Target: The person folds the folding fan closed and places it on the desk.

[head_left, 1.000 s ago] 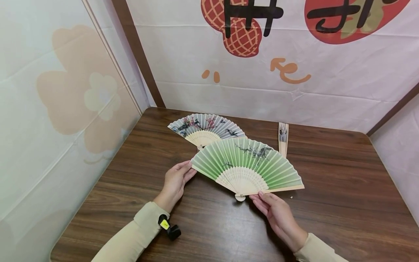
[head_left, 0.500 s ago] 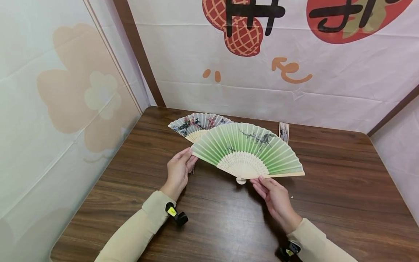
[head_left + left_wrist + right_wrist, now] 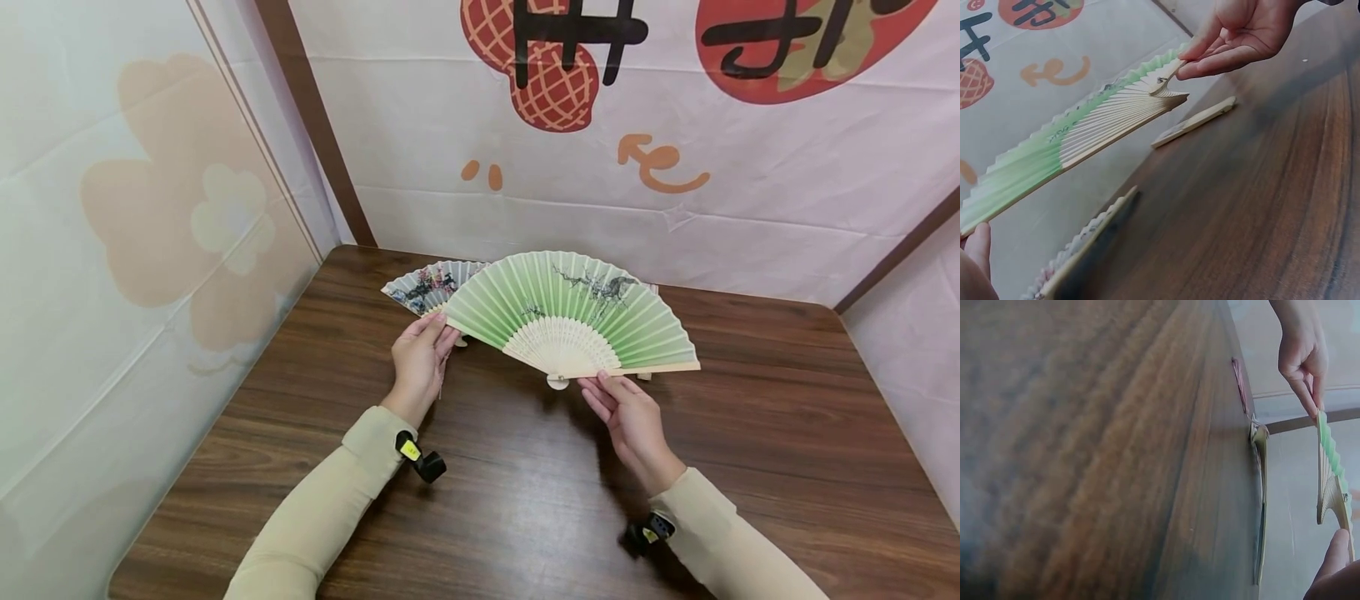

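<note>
A green folding fan (image 3: 510,308) with a dark branch print is spread wide and held above the table. My left hand (image 3: 418,360) pinches the outer end of its left guard stick. With thumb and fingers, my right hand (image 3: 632,421) grips the right guard stick near the pivot. In the left wrist view the fan (image 3: 1029,169) appears from its side, raised off the wood. The right wrist view shows the fan (image 3: 1330,450) nearly edge-on between both hands.
Behind the green fan lies an open grey floral fan (image 3: 427,287), partly covered by it. A folded fan (image 3: 1194,122) rests farther right on the brown wooden table (image 3: 495,492). Printed fabric walls (image 3: 420,100) stand at the table's back and sides.
Both hands have lifted the spread green fan up and away toward the back wall. It now covers more of the floral fan and most of the folded one.
</note>
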